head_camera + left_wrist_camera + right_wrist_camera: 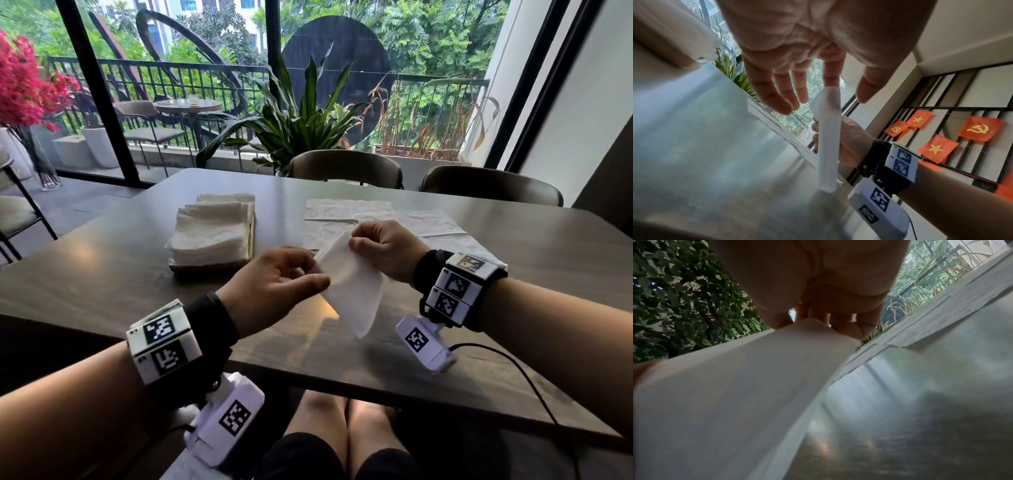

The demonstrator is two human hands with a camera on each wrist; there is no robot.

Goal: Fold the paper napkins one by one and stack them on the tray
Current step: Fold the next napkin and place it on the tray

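On the left I see the stack of folded napkins point(212, 233) sitting on the tray point(251, 240), well apart from my hands. My left hand point(274, 287) has loose, straight fingers; it touches the napkin point(349, 287) at its left edge but does not squeeze it. The napkin hangs in the air over the table point(102, 274), between both hands. My right hand point(387, 250) pinches its top corner. Flat napkins point(359, 216) lie behind it.
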